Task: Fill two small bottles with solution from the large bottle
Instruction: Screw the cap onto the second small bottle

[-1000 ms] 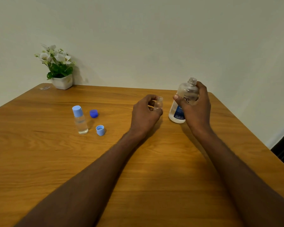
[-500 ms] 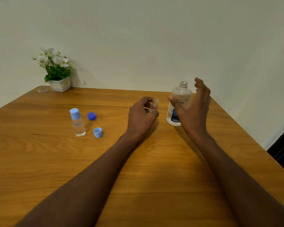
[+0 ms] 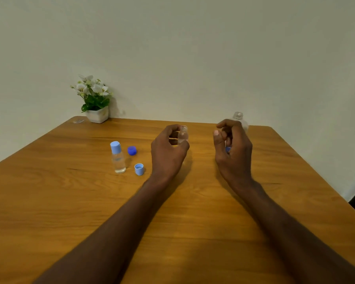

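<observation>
Bottles stand in three places across the wooden counter (image 3: pixel 49 201), and the recent change is at the far right. Furthest left, a capped small bottle (image 3: pixel 118 158) stands upright with clear liquid filling most of its body, so one fill looks done. Just beside it lie two loose caps: a dark blue cap (image 3: pixel 132 150) behind and a light blue cap (image 3: pixel 139 169) in front, open side up.

Near the centre, the left hand (image 3: pixel 168 152) grips the second small bottle (image 3: pixel 182 134), fingers and thumb curled round it; it is uncapped and upright, and whether it holds liquid I cannot tell.

At the right, the right hand (image 3: pixel 233 152) gripped the large bottle (image 3: pixel 239 119) a second ago, spread open half a second ago, and now hangs in front of it with fingers loosely curled, holding nothing that I can make out. The large bottle stands uncapped on the counter, mostly hidden behind that hand; its level cannot be read.

That release suggests pouring has ended; capping the second small bottle probably comes next, most likely with the light blue cap.
</observation>
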`<state>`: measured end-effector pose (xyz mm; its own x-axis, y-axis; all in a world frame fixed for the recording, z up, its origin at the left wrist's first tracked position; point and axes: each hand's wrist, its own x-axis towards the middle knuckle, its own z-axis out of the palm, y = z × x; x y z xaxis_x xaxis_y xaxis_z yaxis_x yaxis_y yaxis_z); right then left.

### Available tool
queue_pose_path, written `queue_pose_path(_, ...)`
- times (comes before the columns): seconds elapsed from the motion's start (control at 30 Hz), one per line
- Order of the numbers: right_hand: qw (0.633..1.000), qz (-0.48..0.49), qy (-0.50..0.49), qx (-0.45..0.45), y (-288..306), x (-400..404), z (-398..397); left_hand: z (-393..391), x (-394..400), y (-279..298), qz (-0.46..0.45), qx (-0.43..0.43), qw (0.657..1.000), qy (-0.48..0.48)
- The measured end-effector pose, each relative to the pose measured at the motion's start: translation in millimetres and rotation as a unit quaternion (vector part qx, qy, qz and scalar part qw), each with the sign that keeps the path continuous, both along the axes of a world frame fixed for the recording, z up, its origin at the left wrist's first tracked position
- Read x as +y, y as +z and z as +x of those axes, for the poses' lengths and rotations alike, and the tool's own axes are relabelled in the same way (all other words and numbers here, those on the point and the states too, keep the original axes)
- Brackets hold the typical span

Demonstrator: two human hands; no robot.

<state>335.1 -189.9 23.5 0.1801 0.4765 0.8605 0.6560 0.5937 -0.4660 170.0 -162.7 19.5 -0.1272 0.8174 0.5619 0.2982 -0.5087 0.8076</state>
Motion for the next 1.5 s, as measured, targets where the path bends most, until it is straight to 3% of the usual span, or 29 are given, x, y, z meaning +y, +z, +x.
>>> queue_pose_path(0.13,0.993,-0.098,0.055,-0.026,-5.0,-4.8,-18.4,-40.5,-21.9,-0.2,-0.005,-0.014,1.0,0.012)
queue_pose_path(0.33,0.954,-0.258,0.146,-0.044,-15.5,-12.8,-60.9,-94.3,-58.1,-1.6,-0.014,0.004,0.999,0.037)
queue_pose_path(0.53,0.898,-0.378,0.162,-0.157,-17.0,-5.3,-104.9,-126.2,-77.8,-9.3,-0.032,0.014,0.998,0.06)
queue_pose_path(0.63,0.897,-0.365,0.191,-0.16,-18.5,3.0,-121.0,-132.2,-82.0,-12.1,-0.034,0.012,0.997,0.068)
queue_pose_path(0.77,0.894,-0.353,0.157,-0.226,-23.1,13.1,-130.8,-131.7,-83.0,-15.1,-0.034,0.001,0.998,0.061)
queue_pose_path(0.93,0.932,-0.315,0.173,-0.037,-22.4,15.2,-115.7,-118.8,-73.2,-13.5,-0.048,-0.004,0.998,0.042)
queue_pose_path(1.13,0.948,-0.265,0.134,0.117,-2.6,17.5,-75.3,-84.6,-49.5,-5.3,-0.051,-0.007,0.998,0.023)
queue_pose_path(1.23,0.96,-0.205,0.118,0.146,4.0,21.7,-63.4,-64.5,-31.5,-2.3,-0.048,-0.006,0.999,0.011)
queue_pose_path(1.33,0.976,-0.162,0.08,0.122,3.3,23.5,-61.6,-46.0,-14.8,-3.6,-0.044,-0.013,0.999,0.002)
queue_pose_path(1.5,0.98,-0.142,0.065,0.125,-3.1,30.0,-62.6,-22.9,5.3,-9.8,-0.048,-0.014,0.999,-0.016)
